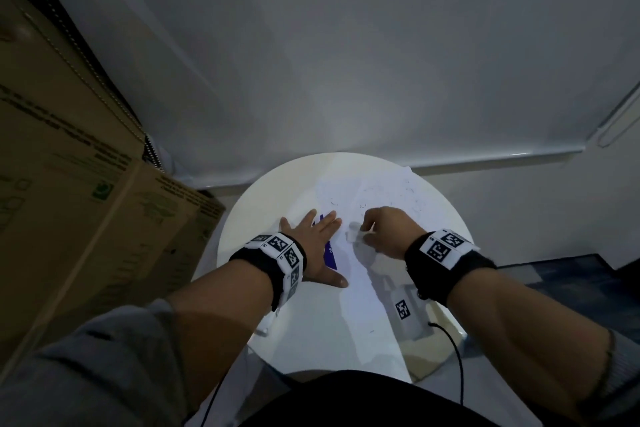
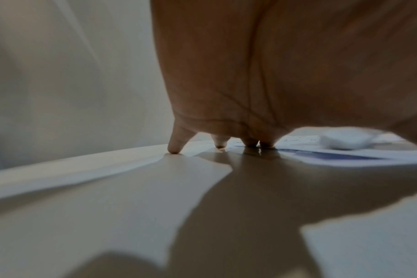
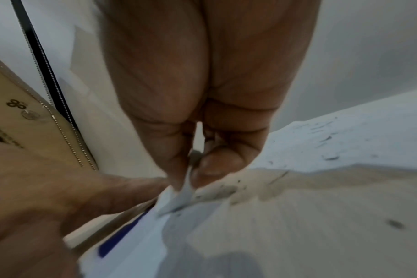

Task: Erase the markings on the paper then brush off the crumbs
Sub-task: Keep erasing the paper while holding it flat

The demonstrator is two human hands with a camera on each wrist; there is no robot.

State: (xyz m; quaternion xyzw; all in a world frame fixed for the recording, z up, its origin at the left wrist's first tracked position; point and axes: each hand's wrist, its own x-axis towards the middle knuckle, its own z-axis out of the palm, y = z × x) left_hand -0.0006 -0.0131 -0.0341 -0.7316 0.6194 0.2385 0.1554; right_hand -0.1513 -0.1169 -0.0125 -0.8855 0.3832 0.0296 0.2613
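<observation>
A white paper sheet lies on a round white table, with faint pencil marks and dark crumbs scattered over its far part. My left hand lies flat with straight fingers, pressing the sheet's left side by a blue strip. My right hand pinches a small white eraser against the paper. In the right wrist view the thumb and fingers pinch the eraser, and crumbs lie beyond it. The left wrist view shows the eraser past my fingertips.
Stacked cardboard boxes stand close on the left of the table. A white card with a black square tag lies under my right wrist. A black cable hangs over the near right table edge. A wall rises right behind the table.
</observation>
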